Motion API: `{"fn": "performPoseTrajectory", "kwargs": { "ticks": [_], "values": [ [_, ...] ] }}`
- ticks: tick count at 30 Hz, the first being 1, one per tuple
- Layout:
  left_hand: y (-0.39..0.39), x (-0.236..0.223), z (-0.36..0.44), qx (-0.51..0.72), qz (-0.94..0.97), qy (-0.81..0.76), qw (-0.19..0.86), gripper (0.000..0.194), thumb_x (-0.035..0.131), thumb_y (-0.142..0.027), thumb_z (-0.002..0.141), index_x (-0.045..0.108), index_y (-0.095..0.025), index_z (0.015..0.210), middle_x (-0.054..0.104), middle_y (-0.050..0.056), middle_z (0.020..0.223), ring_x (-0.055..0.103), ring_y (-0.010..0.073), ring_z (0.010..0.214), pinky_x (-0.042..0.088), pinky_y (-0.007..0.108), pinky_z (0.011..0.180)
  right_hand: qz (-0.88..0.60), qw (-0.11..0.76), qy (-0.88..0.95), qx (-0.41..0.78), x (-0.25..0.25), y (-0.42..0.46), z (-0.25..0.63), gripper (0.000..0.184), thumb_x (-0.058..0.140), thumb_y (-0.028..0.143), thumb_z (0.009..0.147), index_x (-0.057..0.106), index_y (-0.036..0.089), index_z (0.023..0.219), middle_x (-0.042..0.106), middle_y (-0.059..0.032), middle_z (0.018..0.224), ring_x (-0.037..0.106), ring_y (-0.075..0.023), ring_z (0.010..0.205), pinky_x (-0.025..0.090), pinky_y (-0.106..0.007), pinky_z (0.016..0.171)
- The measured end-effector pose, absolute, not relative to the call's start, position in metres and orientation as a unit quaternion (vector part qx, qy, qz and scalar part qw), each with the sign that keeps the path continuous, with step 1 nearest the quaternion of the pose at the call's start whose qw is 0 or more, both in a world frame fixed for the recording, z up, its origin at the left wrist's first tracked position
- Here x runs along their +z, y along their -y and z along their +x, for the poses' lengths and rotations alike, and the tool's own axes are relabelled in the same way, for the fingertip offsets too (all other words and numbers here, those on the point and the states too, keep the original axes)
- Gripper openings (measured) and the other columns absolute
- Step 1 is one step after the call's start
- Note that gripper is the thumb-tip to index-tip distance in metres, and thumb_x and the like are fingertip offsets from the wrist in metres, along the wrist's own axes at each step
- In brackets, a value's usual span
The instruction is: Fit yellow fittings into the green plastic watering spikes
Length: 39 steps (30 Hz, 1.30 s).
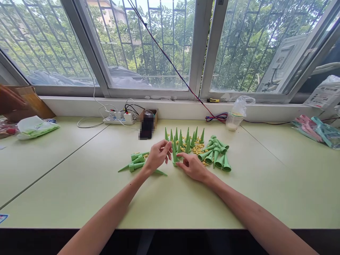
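Note:
A green plastic cone-shaped spike stands upright on its wide base between my hands. My right hand holds it low down from the right, index finger and thumb against its side and base. Beside its tip, my left hand is closed in a pinch; whatever it may hold is too small to make out. Just behind, several more green spikes stand upright in a cluster. Small yellow pieces lie scattered among them.
Capped green spikes lie left, and a pile of open-based ones lies right. Behind are a dark phone, a small carton, a power strip and a bagged plastic cup. The table's front edge is near me.

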<state>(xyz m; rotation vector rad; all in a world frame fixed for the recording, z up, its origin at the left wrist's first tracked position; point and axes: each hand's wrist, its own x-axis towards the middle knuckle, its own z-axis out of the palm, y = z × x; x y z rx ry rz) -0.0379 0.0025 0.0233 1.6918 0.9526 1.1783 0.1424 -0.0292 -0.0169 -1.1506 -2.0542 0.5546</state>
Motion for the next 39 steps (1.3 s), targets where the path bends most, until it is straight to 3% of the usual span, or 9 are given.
{"fn": "performPoseTrajectory", "kwargs": {
  "ticks": [6,12,16,22,24,28,32,39],
  "values": [
    [-0.002,0.019,-0.035,0.426,0.688,-0.367,0.459,0.042,0.045,-0.053,0.091,0.049,-0.016,0.072,0.054,-0.001,0.062,0.056,0.0100,0.042,0.042,0.020,0.032,-0.480,0.327,0.789,0.198,-0.014,0.029,0.138,0.025,0.060,0.033,0.087,0.063,0.020,0.108,0.058,0.0044,0.059,0.049,-0.0115,0.053,0.034,-0.022,0.057],
    [-0.008,0.013,-0.038,0.417,0.708,-0.404,0.402,0.031,0.049,-0.048,0.089,0.049,-0.018,0.079,0.056,-0.001,0.070,0.055,0.0094,0.044,0.037,0.019,0.034,-0.492,0.315,0.792,0.179,-0.014,0.029,0.135,0.012,0.061,0.033,0.086,0.062,0.021,0.089,0.054,0.0051,0.057,0.044,-0.0104,0.050,0.028,-0.022,0.054],
    [-0.012,0.011,-0.044,0.416,0.738,-0.455,0.275,0.025,0.053,-0.039,0.087,0.048,-0.018,0.073,0.053,-0.004,0.063,0.047,0.0075,0.045,0.037,0.021,0.045,-0.484,0.318,0.795,0.183,-0.015,0.029,0.136,0.010,0.061,0.030,0.084,0.059,0.020,0.083,0.053,0.0051,0.057,0.043,-0.0097,0.051,0.028,-0.022,0.054],
    [-0.017,0.012,-0.050,0.406,0.751,-0.516,0.069,0.049,0.051,-0.039,0.088,0.029,-0.018,0.050,0.028,-0.006,0.047,0.029,0.0086,0.047,0.025,0.025,0.052,-0.452,0.317,0.810,0.196,-0.013,0.030,0.141,0.016,0.060,0.026,0.082,0.050,0.019,0.072,0.049,0.0064,0.056,0.040,-0.0083,0.050,0.028,-0.021,0.053],
    [-0.017,0.011,-0.052,0.394,0.752,-0.526,0.049,0.047,0.050,-0.037,0.088,0.030,-0.018,0.049,0.029,-0.006,0.047,0.030,0.0093,0.048,0.025,0.025,0.052,-0.440,0.317,0.816,0.202,-0.013,0.030,0.143,0.019,0.060,0.024,0.081,0.047,0.019,0.069,0.048,0.0066,0.056,0.040,-0.0080,0.051,0.028,-0.021,0.053],
    [-0.017,0.009,-0.053,0.337,0.779,-0.525,0.064,0.008,0.053,-0.023,0.085,0.057,-0.020,0.079,0.058,-0.003,0.066,0.047,0.0116,0.055,0.035,0.024,0.058,-0.422,0.314,0.823,0.214,-0.012,0.029,0.146,0.021,0.059,0.022,0.080,0.042,0.019,0.068,0.047,0.0066,0.056,0.040,-0.0078,0.052,0.028,-0.020,0.053],
    [-0.015,0.006,-0.053,0.261,0.795,-0.547,0.025,0.013,0.055,-0.021,0.083,0.065,-0.020,0.092,0.064,0.003,0.085,0.059,0.0176,0.071,0.042,0.027,0.065,-0.412,0.312,0.826,0.224,-0.011,0.029,0.147,0.022,0.058,0.020,0.079,0.040,0.019,0.066,0.045,0.0070,0.055,0.039,-0.0075,0.052,0.028,-0.020,0.052],
    [-0.014,0.004,-0.052,0.192,0.793,-0.578,0.012,0.023,0.049,-0.025,0.089,0.067,-0.019,0.102,0.064,0.008,0.103,0.063,0.0227,0.085,0.045,0.030,0.069,-0.407,0.309,0.827,0.233,-0.010,0.031,0.148,0.023,0.059,0.020,0.079,0.039,0.020,0.067,0.045,0.0072,0.055,0.040,-0.0077,0.051,0.028,-0.020,0.052]
  ]
}}
